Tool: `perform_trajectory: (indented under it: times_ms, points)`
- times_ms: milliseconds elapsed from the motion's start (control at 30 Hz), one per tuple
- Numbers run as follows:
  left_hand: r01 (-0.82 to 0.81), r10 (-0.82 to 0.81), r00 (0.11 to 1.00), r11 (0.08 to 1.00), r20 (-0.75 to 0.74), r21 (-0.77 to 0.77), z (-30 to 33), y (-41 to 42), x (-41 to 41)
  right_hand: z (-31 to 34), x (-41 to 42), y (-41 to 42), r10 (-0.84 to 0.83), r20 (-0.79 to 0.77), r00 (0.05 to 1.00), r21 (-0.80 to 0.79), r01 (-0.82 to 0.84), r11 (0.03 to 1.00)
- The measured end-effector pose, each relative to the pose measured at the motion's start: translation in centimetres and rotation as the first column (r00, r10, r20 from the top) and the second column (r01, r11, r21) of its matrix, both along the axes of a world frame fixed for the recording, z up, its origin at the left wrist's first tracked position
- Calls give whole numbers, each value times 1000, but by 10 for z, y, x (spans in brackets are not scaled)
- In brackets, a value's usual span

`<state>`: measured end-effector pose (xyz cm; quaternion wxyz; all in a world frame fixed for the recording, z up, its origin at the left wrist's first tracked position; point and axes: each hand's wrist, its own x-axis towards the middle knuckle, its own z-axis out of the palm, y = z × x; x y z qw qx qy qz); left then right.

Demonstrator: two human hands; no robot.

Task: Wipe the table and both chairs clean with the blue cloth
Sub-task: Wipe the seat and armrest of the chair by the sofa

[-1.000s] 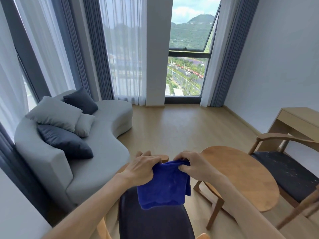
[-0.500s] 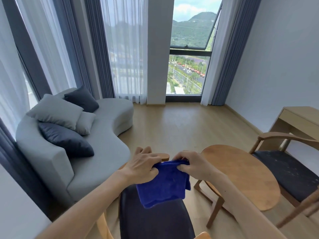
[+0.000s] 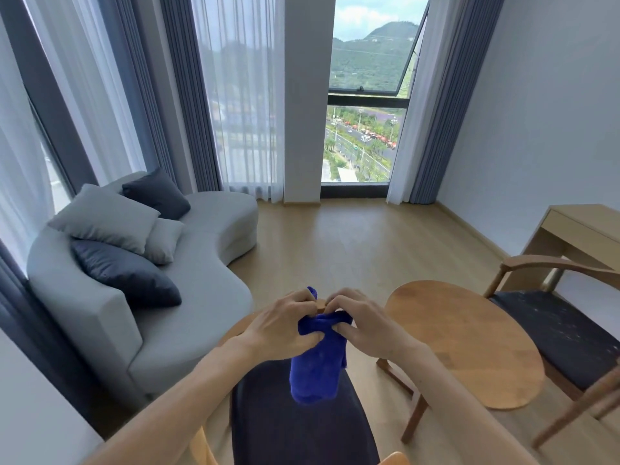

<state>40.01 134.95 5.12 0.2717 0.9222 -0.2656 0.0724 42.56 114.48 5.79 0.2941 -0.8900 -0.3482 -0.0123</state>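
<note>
Blue cloth (image 3: 317, 357) hung bunched above the near chair's dark seat (image 3: 295, 427), left of the round wooden table (image 3: 469, 344). The left hand (image 3: 285, 330) and right hand (image 3: 364, 325) both pinched its top edge, fingers curled.

The bright blue terry cloth (image 3: 317, 359) hangs bunched in the air, gathered at its top edge, above the dark-cushioned seat of the near wooden chair (image 3: 295, 427). Right of that chair stands the round light-wood table (image 3: 469, 340). Beyond the table sits a second dark-cushioned wooden armchair (image 3: 563, 333), upright.
</note>
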Motion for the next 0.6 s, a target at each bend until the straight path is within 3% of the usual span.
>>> perform_trajectory:
  times_ms: [100,333,600]
  points:
    - [28,-29,1000,996,-2,-85,1,-3,1,0,0,0,44,30,999,-26,-44,999]
    - [133,-148,986,976,-78,-170,6,0,-1,11,4,-2,91,-192,977,-99,-112,989]
    - [-10,-14,997,950,-73,-313,12,-1,-4,20,4,0,38,-178,983,90,-22,996]
